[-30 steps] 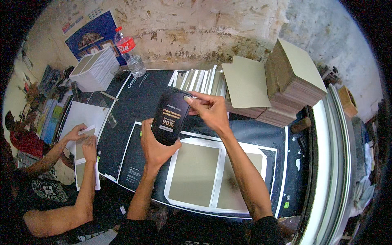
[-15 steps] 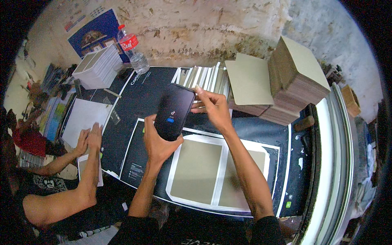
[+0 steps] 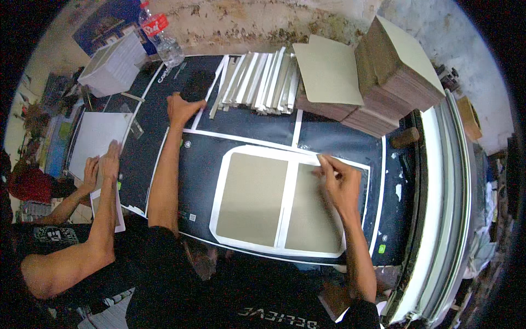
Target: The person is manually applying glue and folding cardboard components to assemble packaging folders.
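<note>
My left hand reaches to the far left of the black mat, thumb and fingers curled about the lower end of a dark phone, which hardly stands out from the mat. In front of me lies a white paper sheet with two grey-beige boards side by side on it, a white strip between them. My right hand is over the right board, somewhat blurred, its thumb and index finger pinched at the sheet's far white margin. Its other fingers are bent in.
White and grey strips lie at the back, beside tall stacks of grey board. A plastic bottle and a white stack stand back left. At left, another person's hands press on white paper. A wooden cylinder lies at right.
My left hand has carried the phone away to the far left. My right hand has left the phone and come down to the sheet's far margin. The view has tilted downward.
</note>
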The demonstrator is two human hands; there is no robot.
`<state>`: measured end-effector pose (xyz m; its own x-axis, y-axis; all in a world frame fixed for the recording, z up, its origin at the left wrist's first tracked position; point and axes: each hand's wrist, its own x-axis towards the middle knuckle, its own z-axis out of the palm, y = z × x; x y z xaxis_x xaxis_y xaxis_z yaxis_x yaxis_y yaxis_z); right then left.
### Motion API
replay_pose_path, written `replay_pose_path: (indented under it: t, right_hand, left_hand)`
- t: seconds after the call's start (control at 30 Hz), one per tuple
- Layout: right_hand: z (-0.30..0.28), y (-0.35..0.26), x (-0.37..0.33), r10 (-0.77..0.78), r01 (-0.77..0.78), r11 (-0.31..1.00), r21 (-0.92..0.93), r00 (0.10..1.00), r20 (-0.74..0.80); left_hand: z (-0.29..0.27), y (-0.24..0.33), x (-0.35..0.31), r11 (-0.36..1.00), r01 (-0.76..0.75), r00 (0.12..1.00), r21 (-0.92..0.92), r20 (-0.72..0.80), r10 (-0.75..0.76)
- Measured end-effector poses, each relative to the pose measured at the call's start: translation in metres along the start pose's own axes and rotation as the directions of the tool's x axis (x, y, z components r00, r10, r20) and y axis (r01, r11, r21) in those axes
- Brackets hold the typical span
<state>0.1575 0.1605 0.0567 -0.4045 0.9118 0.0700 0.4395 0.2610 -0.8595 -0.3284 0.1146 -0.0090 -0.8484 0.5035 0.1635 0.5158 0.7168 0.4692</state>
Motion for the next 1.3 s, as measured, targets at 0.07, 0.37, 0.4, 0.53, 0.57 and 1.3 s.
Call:
replay_pose_path:
  t: [0.07,0.37,0.4,0.53,0.57,1.3]
  right_hand:
    - [0.0,0.017,-0.023,-0.15,0.161,0.975,-0.156,0.986,0.078]
    - [0.015,-0.005,-0.06,-0.057,0.228,0.875,-0.427,0.924,0.377]
    - [0.016,-0.005,-0.059,-0.074,0.246,0.873,-0.421,0.92,0.384]
    - [0.019,-0.005,-0.058,-0.125,0.294,0.863,-0.41,0.912,0.392]
    - [0.019,-0.005,-0.058,-0.118,0.285,0.872,-0.399,0.912,0.393]
    - [0.011,-0.002,-0.098,-0.047,0.229,0.903,-0.364,0.893,0.447]
  left_hand:
    - [0.008,-0.003,0.006,0.998,0.035,0.999,0.05,0.036,-0.036]
    - [-0.023,0.095,-0.161,0.649,-0.755,0.647,-0.093,0.05,0.761]
    - [-0.025,0.092,-0.197,0.581,-0.779,0.549,-0.236,0.191,0.813]
    - [-0.026,0.101,-0.269,0.403,-0.854,0.263,-0.33,0.393,0.881]
    - [-0.022,0.098,-0.274,0.386,-0.87,0.253,-0.306,0.395,0.883]
    - [-0.02,0.104,-0.281,0.34,-0.897,0.223,-0.283,0.374,0.9]
